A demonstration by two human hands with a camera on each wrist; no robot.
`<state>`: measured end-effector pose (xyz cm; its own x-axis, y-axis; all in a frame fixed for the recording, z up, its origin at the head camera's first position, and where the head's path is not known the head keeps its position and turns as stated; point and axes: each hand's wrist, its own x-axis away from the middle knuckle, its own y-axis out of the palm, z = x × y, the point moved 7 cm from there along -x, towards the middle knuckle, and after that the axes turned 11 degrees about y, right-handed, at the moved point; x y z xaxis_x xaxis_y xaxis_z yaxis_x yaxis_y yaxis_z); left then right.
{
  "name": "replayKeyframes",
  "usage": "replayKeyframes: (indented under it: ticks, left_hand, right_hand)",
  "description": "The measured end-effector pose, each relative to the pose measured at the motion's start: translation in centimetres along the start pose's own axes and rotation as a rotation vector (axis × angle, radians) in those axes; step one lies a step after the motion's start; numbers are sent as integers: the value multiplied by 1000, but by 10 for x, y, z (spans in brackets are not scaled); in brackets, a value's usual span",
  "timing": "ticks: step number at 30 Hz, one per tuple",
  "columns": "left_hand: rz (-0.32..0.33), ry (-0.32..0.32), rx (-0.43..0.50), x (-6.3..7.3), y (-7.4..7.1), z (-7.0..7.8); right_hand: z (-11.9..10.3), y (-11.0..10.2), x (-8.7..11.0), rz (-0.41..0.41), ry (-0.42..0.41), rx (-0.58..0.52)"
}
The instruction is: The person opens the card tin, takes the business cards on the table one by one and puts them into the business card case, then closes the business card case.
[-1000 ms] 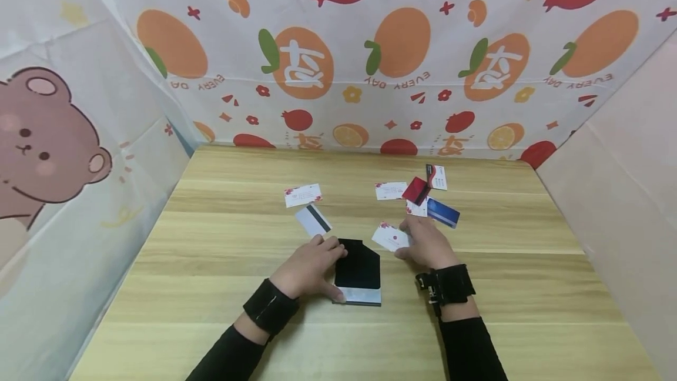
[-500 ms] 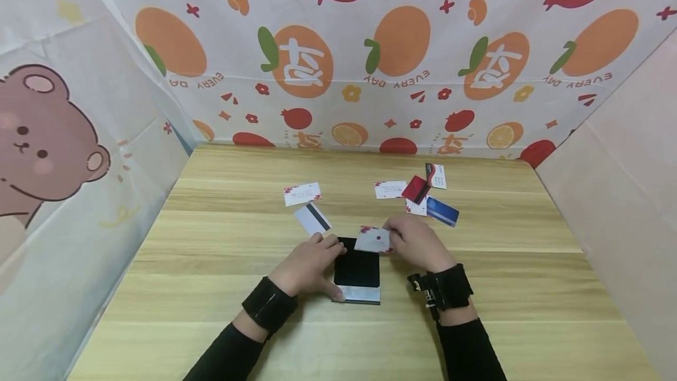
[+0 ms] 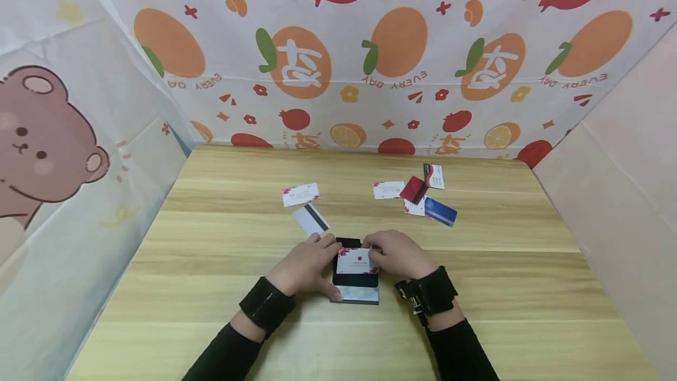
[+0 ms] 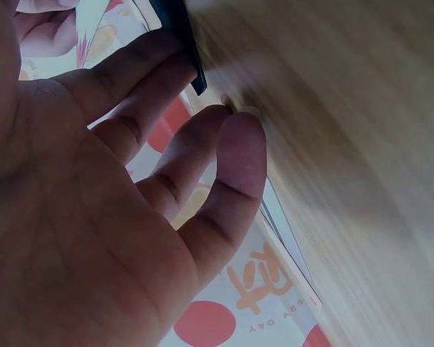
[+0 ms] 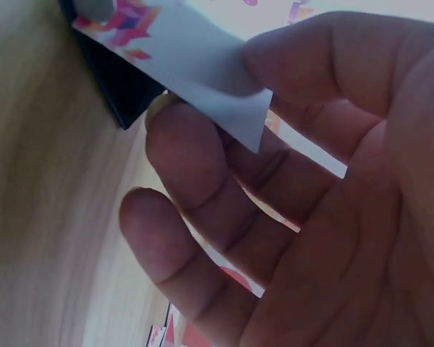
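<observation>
Right hand (image 3: 401, 253) pinches a white card (image 3: 351, 261) over a black holder (image 3: 353, 280); left hand (image 3: 302, 267), fingers apart, touches its left edge; far cloth (image 3: 346, 63) reads "EVERY DAY".

A white floral card (image 3: 353, 260) is held over a black holder (image 3: 349, 280).

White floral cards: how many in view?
4: the held card in the right hand; the left card beyond the grey card; the middle card left of the red card; the covered card partly under the blue card. More may be hidden.
</observation>
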<state>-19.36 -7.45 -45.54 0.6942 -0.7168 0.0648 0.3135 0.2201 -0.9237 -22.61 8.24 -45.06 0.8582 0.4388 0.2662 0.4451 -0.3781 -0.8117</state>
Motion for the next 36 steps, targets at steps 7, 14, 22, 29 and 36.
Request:
replayKeyframes:
  ticks: [7, 14, 22, 29, 36]
  left_hand:
    - [12, 9, 63, 5, -4, -3]
    - [43, 20, 75, 6, -8, -3]
    - [34, 8, 48, 4, -9, -1]
    - [27, 13, 34, 3, -7, -1]
    - [53, 28, 37, 4, -8, 1]
  right_hand:
    - [-7, 2, 2, -45, -5, -32]
    - [-11, 4, 5, -74, -16, -64]
    - [-11, 3, 4, -10, -14, -10]
    - [-8, 6, 3, -35, 18, -5]
    - [-11, 11, 0, -55, -15, 15]
